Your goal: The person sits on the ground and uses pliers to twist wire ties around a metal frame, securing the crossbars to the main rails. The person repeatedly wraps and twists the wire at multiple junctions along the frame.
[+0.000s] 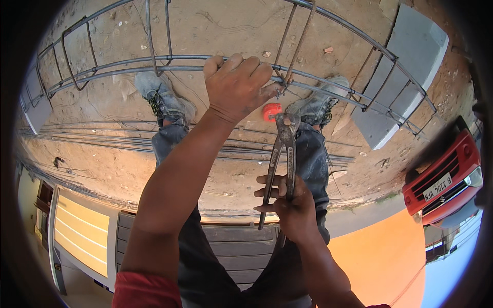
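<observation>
Perhaps pincers (291, 154) in right hand (295, 209), near rebar cage (190, 68), could slip through slack grip; left hand (239, 84) clasped on cage.

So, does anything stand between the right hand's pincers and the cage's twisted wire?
Nothing visible does: the gap between pincers and twisted wire shows ground. The left hand, gripping the steel cage, has its thumb close beside the wire.
</observation>
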